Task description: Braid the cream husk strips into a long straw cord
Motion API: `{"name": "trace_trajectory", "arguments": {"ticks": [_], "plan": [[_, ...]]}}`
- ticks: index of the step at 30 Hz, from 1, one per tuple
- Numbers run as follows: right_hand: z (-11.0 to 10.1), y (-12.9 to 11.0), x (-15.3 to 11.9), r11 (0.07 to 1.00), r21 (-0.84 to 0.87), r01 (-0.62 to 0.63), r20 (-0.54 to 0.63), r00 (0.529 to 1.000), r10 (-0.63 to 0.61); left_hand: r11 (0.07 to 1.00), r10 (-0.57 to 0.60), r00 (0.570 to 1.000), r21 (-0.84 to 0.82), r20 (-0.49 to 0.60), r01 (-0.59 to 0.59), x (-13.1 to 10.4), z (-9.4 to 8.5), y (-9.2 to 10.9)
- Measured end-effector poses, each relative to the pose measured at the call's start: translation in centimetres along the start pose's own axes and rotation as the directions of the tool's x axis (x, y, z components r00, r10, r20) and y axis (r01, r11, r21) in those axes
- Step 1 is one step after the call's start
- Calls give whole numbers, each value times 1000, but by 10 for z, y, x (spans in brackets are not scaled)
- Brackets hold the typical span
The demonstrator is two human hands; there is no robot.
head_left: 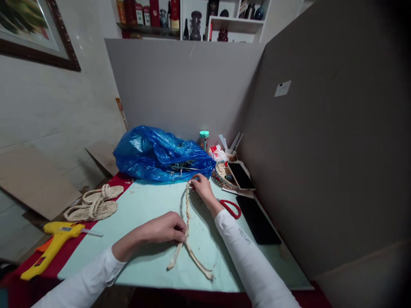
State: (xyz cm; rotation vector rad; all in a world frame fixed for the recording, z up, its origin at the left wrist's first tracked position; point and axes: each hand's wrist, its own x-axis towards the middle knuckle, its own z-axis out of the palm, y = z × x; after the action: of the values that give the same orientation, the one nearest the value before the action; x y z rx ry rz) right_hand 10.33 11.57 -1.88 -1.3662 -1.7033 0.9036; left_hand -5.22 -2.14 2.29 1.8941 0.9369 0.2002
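A pale straw-coloured braid (188,210) runs front to back over the light green table sheet (144,265). Near its lower end, my left hand (170,227) pinches it between thumb and fingers. Two loose strand ends (199,262) spread out below that grip, toward the table's front edge. The far end of the braid is in the closed fingers of my right hand (201,187), close to the blue plastic bag (157,154). Some fibres show at the bag's opening.
Woven straw sandals (99,208) and a yellow glue gun (56,244) lie at the left. On the right are red-handled scissors (231,208), a black flat object (258,220), a phone (241,176) and a basket (221,173). Grey panels (189,85) stand behind and right.
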Motion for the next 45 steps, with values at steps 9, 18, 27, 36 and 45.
{"name": "trace_trajectory", "arguments": {"ticks": [9, 18, 27, 36, 45], "plan": [[5, 14, 14, 994, 56, -94, -99, 990, 99, 994, 48, 982, 91, 181, -65, 7, -7, 12], [1, 35, 23, 992, 97, -81, -146, 985, 95, 980, -140, 840, -196, -523, 41, 74, -78, -29], [1, 39, 22, 989, 142, -31, -138, 989, 51, 961, -147, 758, -273, -636, -42, 143, -70, -57], [-1, 30, 20, 990, 134, 35, -215, 977, -6, 956, -166, 721, -290, -673, -50, 141, -70, -60], [-6, 7, 9, 980, -106, 167, -60, 983, -174, 853, -264, 773, -514, -577, -93, 134, -77, -58]]}}
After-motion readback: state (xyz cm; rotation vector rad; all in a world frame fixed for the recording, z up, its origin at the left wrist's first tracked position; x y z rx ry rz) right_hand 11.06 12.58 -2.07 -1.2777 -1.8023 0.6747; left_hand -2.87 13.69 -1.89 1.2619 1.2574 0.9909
